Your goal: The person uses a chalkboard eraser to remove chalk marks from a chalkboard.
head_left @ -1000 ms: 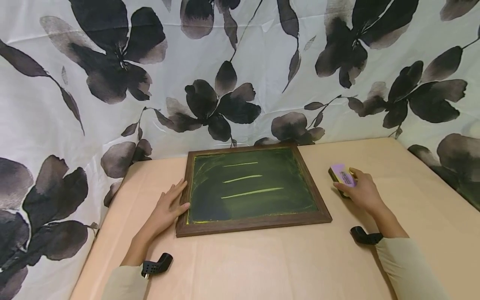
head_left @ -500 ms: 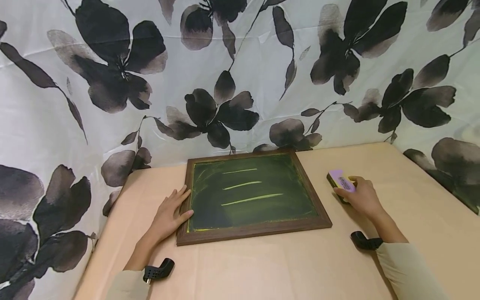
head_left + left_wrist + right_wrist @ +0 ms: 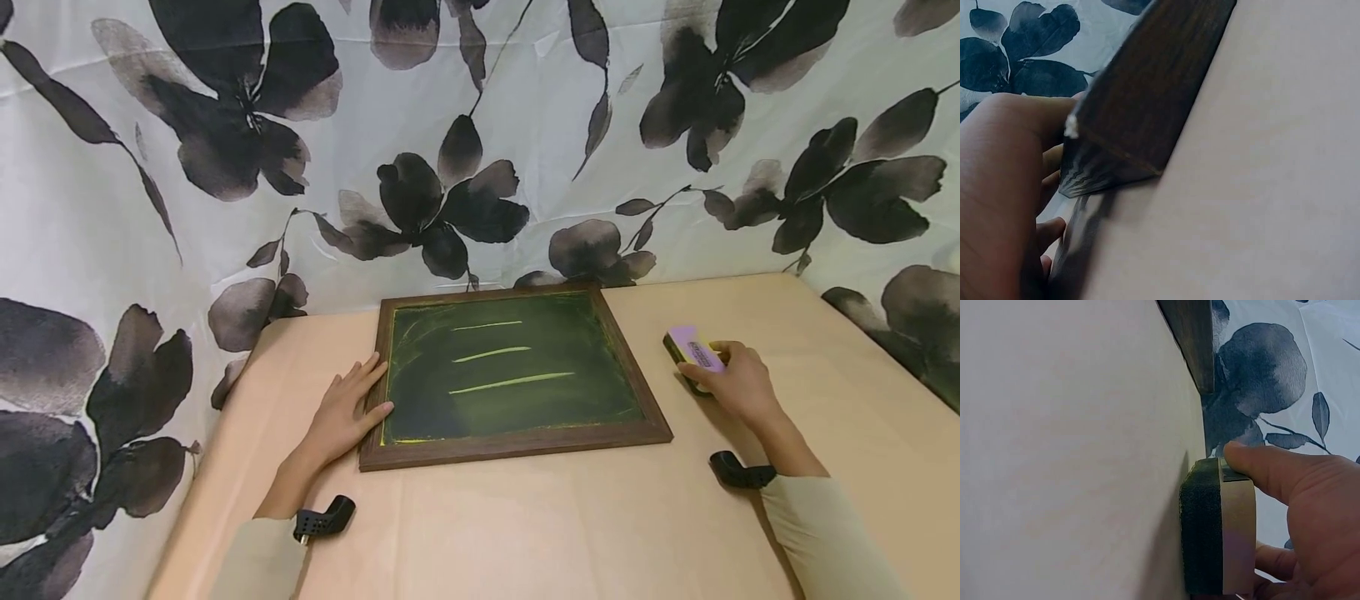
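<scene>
A chalkboard (image 3: 510,417) with a brown wooden frame lies on the table, with three yellow chalk lines drawn across its green surface. My left hand (image 3: 339,421) rests at the board's left side, fingers extended and spread, thumb on the frame. In the left wrist view, a corner of the wooden frame (image 3: 1141,94) stands close beside the hand. To the right of the board, my right hand (image 3: 742,385) grips a chalkboard eraser (image 3: 693,348) with a lilac and yellow top between thumb and fingers. Its dark felt side (image 3: 1200,531) faces the tabletop in the right wrist view.
The table (image 3: 510,533) has a pale peach cover. Behind it and along both sides hangs a white cloth (image 3: 300,250) printed with dark flowers. A black wrist camera (image 3: 324,518) sits on the left wrist, another black camera (image 3: 741,472) on the right.
The head view has tilted slightly down and back up. Both hands keep their places, the left at the board's frame and the right on the eraser.
</scene>
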The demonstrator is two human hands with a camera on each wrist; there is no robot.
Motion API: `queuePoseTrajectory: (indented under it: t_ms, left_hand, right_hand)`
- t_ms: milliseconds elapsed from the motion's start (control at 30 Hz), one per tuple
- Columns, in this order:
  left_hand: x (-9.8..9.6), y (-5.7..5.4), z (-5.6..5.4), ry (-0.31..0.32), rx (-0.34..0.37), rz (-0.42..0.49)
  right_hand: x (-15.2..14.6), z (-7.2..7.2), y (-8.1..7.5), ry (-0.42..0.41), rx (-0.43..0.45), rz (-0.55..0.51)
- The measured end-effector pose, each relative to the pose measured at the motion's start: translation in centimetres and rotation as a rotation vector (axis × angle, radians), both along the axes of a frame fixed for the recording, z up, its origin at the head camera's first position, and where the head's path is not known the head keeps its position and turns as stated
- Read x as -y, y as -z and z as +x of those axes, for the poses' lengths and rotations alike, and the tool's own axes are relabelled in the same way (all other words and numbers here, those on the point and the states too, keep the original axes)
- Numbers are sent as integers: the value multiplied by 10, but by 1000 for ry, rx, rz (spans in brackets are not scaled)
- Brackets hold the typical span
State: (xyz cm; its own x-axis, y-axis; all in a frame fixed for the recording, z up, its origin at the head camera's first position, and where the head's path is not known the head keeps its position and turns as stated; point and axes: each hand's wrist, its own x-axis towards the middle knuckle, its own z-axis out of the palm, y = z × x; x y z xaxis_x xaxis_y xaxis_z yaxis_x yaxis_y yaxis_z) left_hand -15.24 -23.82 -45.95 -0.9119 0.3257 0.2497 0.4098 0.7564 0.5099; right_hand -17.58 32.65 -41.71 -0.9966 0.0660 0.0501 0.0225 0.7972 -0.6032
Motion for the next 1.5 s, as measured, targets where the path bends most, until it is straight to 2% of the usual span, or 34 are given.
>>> queuePoseTrajectory:
  t_ms: [267,533,667,833,1000,1233,1500]
  left_hand:
    - [0,5,-1,4,9,-24]
    - [-1,5,-2,7,6,-17]
    - [-1,7,0,4,16,-23]
    - [-1,6,-2,9,13,-18]
    - [0,4,-3,2,26,-17]
    - [1,1,-6,-18,45,16]
    - [0,-3,-8,-44,49,17]
  right_hand:
    - [-2,1,6,29,11,12]
    - [2,2,3,67,-64,29]
    - [7,2,-2,47,-89,19]
    - [14,0,-10,29,-74,-27]
    - [20,-7,-19,4,-58,-91]
    - [35,-15,-24,-42,-66,-101]
    - [69,-36,-37,-145,-88,-87]
